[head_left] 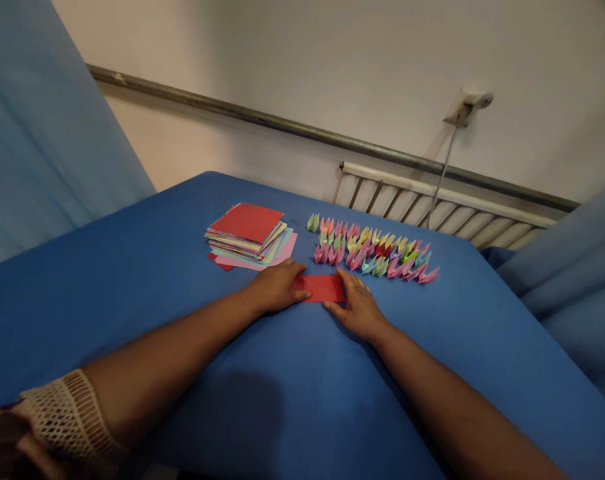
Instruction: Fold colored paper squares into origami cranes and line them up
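Observation:
A folded red paper [323,287] lies flat on the blue table [132,280]. My left hand [275,288] presses its left end with fingers laid flat on the sheet. My right hand [356,308] rests at its right end, fingers stretched out along the paper's edge. Neither hand lifts the paper.
A stack of coloured paper squares [249,235] with a red sheet on top sits just behind my left hand. Rows of several small folded paper pieces [372,253] lie behind my right hand. A radiator [432,207] and a wall stand beyond the far edge.

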